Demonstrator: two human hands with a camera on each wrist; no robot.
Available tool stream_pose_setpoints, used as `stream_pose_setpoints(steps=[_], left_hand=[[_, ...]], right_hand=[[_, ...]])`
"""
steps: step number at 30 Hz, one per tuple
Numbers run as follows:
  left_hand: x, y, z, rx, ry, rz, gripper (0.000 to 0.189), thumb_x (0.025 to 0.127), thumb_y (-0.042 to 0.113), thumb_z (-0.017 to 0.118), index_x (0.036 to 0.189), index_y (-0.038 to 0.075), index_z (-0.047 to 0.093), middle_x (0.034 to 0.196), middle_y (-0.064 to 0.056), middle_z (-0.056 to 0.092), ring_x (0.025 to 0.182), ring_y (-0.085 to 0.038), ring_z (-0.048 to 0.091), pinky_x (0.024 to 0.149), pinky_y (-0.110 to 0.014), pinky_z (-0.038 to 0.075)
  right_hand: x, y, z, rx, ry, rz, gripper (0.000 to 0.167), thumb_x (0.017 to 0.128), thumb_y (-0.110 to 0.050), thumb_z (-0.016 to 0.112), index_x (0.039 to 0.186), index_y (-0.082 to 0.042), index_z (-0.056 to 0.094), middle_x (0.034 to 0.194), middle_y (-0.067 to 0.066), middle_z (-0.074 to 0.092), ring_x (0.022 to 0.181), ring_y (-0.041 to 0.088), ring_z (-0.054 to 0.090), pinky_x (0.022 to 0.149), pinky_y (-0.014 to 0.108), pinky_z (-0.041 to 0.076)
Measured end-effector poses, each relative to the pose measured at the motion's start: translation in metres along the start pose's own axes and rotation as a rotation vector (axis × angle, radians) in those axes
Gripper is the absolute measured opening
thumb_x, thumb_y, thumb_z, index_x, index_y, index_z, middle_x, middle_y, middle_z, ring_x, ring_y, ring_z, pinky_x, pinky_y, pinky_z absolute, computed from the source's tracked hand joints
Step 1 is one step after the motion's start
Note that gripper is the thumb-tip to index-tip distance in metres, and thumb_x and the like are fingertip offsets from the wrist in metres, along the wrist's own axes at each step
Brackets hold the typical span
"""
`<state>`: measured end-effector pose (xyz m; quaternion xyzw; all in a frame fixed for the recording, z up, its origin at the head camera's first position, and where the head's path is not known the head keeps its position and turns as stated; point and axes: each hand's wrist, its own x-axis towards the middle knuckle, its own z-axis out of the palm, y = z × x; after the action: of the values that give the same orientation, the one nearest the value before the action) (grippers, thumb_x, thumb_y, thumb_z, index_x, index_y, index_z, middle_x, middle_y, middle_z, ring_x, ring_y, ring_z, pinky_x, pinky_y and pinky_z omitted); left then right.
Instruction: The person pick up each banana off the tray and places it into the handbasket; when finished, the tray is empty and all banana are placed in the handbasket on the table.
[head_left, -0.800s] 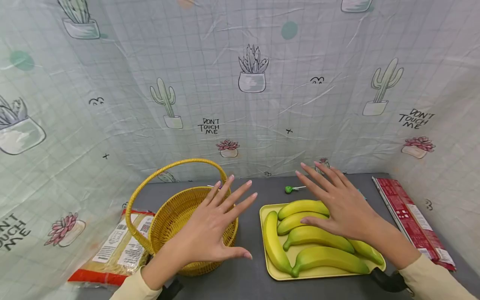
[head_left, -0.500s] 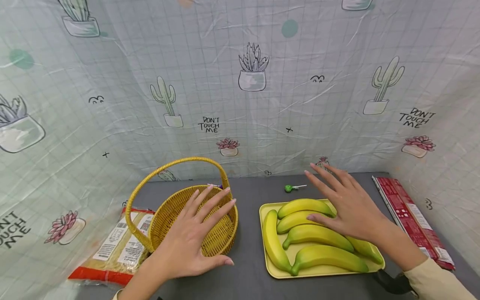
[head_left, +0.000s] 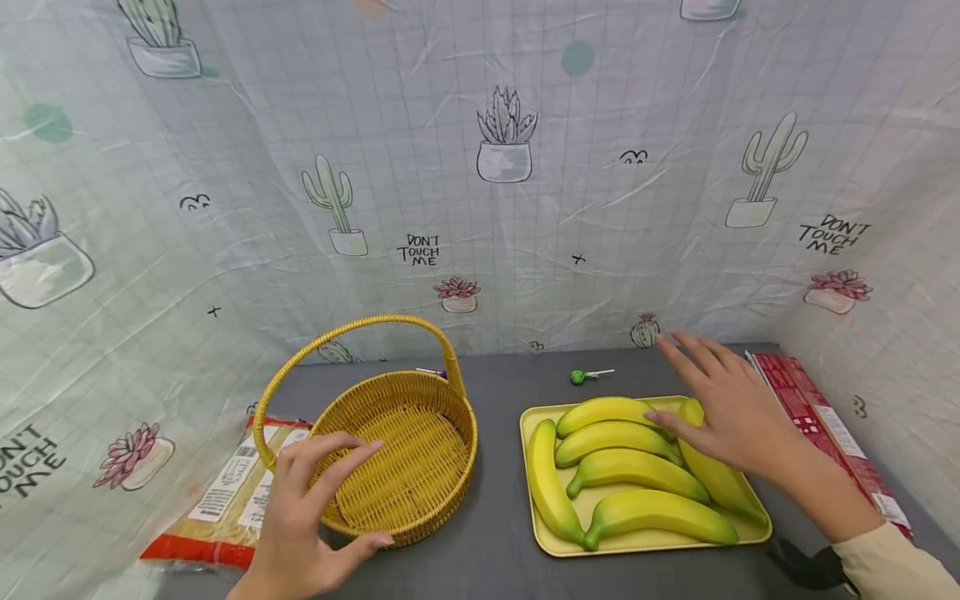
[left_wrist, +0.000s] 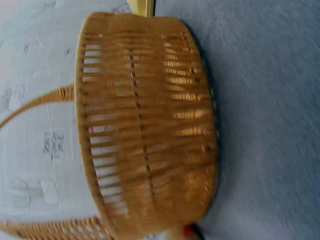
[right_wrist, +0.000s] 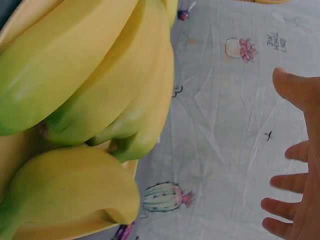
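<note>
The yellow tray (head_left: 587, 505) on our grey desk (head_left: 498, 500) held six bananas (head_left: 637, 473): one lengthwise along its left side, one slanting at the right, four stacked crosswise between. The yellow basket (head_left: 412, 458) stood to the left of it, its woven base in sight under a raised hoop handle (head_left: 390, 318). The bananas looked smooth and plump, yellow turning green towards the ends. Our right hand (head_left: 731, 412) hovered over the tray's right end, its grip apart, fingers spread. Our left hand (head_left: 300, 508) was at the basket's near left side, its grip apart too, fingers bent; we could not tell whether it touched. The backdrop (head_left: 615, 208) read "DON'T TOUCH ME"; print on the clear-and-red bag (head_left: 225, 500) and red packet (head_left: 817, 408) was too small to read.
</note>
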<state>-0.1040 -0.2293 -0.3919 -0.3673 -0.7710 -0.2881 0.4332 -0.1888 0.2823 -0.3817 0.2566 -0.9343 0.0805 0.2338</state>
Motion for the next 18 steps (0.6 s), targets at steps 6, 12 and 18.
stream_pose_setpoints(steps=[6,12,18], left_hand=[[-0.007,-0.011,-0.015,-0.001,0.294,-0.068,0.087,0.091,0.063,0.076,0.12,-0.017,0.06,0.119,-0.03,0.052,0.115,-0.028,0.046,0.102,-0.031,0.028],[-0.016,-0.015,-0.024,-0.061,0.514,-0.237,0.087,0.085,0.044,0.087,0.127,-0.022,0.048,0.131,-0.022,0.047,0.119,-0.025,0.045,0.105,-0.029,0.034],[-0.049,-0.023,-0.03,-0.094,0.404,-0.49,0.08,0.083,0.002,0.077,0.151,-0.014,0.038,0.15,-0.015,0.04,0.133,-0.032,0.039,0.116,-0.028,0.032]], right_hand=[[-0.008,0.009,0.007,-0.025,-0.028,0.064,0.103,0.089,-0.06,0.079,0.163,-0.003,0.038,0.154,0.028,0.046,0.129,0.055,0.046,0.1,0.076,0.039],[-0.019,0.014,0.015,-0.029,-0.043,0.106,0.098,0.089,-0.056,0.081,0.158,0.003,0.044,0.147,0.03,0.051,0.121,0.057,0.05,0.096,0.077,0.042],[-0.031,0.018,0.019,-0.034,-0.068,0.143,0.1,0.085,-0.059,0.083,0.154,0.005,0.049,0.145,0.031,0.052,0.122,0.056,0.051,0.098,0.077,0.042]])
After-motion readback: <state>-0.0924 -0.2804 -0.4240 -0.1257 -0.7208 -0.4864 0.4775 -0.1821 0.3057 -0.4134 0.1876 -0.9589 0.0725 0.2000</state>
